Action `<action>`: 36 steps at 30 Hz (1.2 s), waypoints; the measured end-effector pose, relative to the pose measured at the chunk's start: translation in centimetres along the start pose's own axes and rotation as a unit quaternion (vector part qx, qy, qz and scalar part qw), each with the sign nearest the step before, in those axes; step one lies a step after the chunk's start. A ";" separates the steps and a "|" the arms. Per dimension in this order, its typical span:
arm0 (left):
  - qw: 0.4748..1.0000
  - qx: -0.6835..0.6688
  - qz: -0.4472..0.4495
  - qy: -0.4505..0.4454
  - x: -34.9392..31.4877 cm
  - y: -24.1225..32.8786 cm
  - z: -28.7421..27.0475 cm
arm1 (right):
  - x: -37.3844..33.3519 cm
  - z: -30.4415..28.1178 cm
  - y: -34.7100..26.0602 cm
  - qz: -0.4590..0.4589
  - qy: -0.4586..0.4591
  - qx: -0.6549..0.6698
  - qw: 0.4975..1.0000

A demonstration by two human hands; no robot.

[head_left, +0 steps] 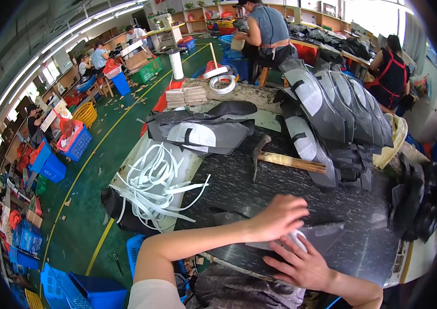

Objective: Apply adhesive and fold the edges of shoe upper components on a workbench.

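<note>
My left hand [278, 218] is curled, fingers bent inward, just above a dark grey flat piece [330, 233] on the black table. Whatever may be between its fingertips is hidden. My right hand [302, 265] lies on the near side of that piece with its fingers spread. A small white patch or strip [296, 238] shows between the two hands, beside the right fingers. Beyond them lies a hammer [291, 161] with a wooden handle. To the left is a tangled heap of white strips [155, 180].
Stacked dark shoe-upper-like pieces with white patches [326, 110] stand at the far right; more such pieces [203, 135] lie far left. A white tape roll [222, 84] and tan blocks [186, 97] sit at the back. Blue crates [97, 291] stand on the floor. Other people work farther off.
</note>
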State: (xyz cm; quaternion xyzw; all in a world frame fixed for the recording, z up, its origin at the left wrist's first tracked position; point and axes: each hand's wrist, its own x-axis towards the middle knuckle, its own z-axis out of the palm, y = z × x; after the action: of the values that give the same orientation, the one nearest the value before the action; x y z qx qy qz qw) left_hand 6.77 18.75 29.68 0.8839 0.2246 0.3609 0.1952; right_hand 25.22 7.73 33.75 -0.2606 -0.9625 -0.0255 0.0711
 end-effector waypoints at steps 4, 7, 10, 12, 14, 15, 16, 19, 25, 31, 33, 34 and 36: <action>0.932 0.362 -0.020 0.015 -1.5 0.9 -10.6 | -1.7 1.4 0.3 0.064 0.037 0.052 0.996; 0.856 0.488 -0.163 -0.049 -7.5 -0.5 -14.1 | -2.4 2.7 1.6 0.114 0.106 0.081 0.984; 0.934 0.272 -0.226 0.044 -10.0 -1.5 -15.0 | -0.5 1.2 2.5 0.087 0.145 0.142 0.975; 0.930 -0.029 -0.318 0.183 -10.3 -1.6 -16.0 | -0.7 -1.2 4.3 0.121 0.188 0.186 0.957; 0.863 -0.309 -0.302 0.262 -9.1 -1.3 -17.8 | -0.9 -4.3 5.5 0.198 0.304 0.261 0.894; 0.851 -0.351 -0.284 0.270 -9.2 -1.4 -19.0 | -0.9 -5.9 5.6 0.238 0.378 0.293 0.845; 0.850 -0.349 -0.285 0.272 -9.4 -1.5 -20.1 | -1.4 -7.1 5.4 0.228 0.425 0.152 0.863; 0.832 -0.326 -0.291 0.340 -9.8 -2.5 -22.1 | -3.5 -6.3 3.6 0.184 0.490 -0.135 0.841; 0.907 -0.266 -0.213 0.249 -11.0 -1.9 -20.7 | -2.1 -3.2 -2.5 0.163 0.149 0.091 0.971; 0.979 -0.141 -0.147 0.009 -9.6 0.0 -15.2 | 10.6 -4.4 1.7 0.080 0.197 0.303 0.929; 0.988 -0.098 -0.118 0.011 -9.9 -0.5 -14.3 | 13.2 -2.0 3.1 0.034 0.143 0.459 0.876; 0.992 -0.061 -0.111 0.015 -10.0 -0.1 -14.8 | 13.6 -2.0 3.3 0.031 0.146 0.458 0.877; 0.996 0.055 -0.069 0.032 -10.0 -0.6 -15.9 | 13.8 -2.5 3.9 0.034 0.162 0.497 0.852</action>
State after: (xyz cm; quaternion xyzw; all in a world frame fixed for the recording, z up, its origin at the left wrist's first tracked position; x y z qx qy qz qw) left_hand -11.30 16.71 34.38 0.8639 0.3109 0.3612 0.1632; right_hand 15.70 17.74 38.37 -0.2151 -0.8124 0.4166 0.3466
